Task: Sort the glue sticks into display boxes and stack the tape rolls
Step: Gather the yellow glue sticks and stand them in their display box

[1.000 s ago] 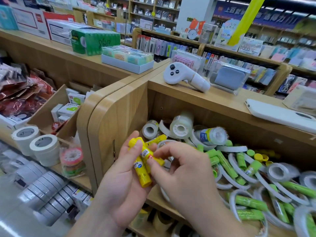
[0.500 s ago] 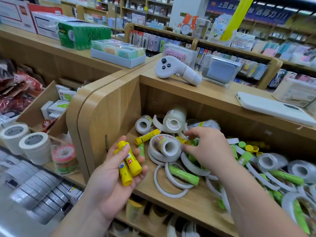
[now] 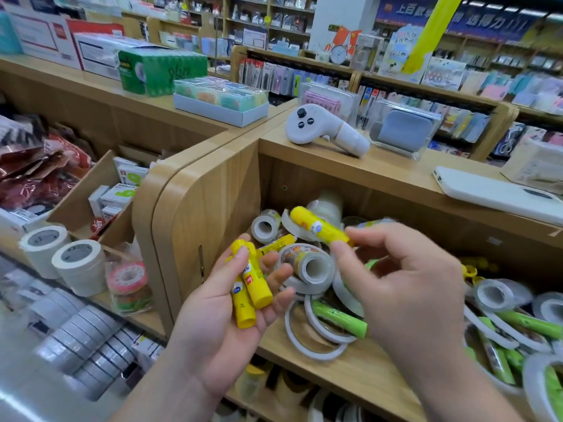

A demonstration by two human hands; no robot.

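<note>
Head view: left hand is turned palm up as a collecting tray. A pair of yellow glue sticks is laid side by side across the palm and pinned by the thumb, with the fingers only loosely curled, presumably so more can be added. A third yellow glue stick is pinched at one end between thumb and fingertips of the right hand and held in the air above the shelf, near the left fingertips. That grip is narrow and nothing else is held in it. Judged step: same-colour sticks are being gathered in one hand so that one trip to a display box is enough; no such box can be identified. A fourth yellow stick is lying on the shelf beyond the left fingers, beside a clear tape roll. A green glue stick is lying across thin tape rings, unsorted. Tape rolls are not yet stacked. A white controller is parked on the bench above, out of the way
</note>
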